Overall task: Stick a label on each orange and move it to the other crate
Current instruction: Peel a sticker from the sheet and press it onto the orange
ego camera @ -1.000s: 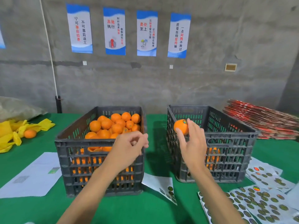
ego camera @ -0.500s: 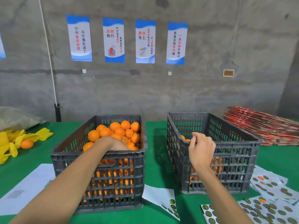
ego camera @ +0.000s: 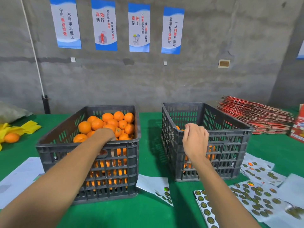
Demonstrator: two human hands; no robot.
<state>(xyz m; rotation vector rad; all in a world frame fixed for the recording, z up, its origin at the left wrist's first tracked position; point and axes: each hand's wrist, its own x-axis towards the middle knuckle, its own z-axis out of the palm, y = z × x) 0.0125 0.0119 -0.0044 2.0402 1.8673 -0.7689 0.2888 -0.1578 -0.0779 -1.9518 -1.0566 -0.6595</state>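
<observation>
Two crates on green table, concrete wall; left grip hidden, right grip loosely curled, empty.

Wall posters: 宁可事前检查, 高效执行, 责任至上, 质量自检坚持做.

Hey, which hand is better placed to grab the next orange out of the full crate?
Left. The left hand is already down among the oranges in the full crate. The right hand hangs empty over the other crate's near rim, away from the pile.
</observation>
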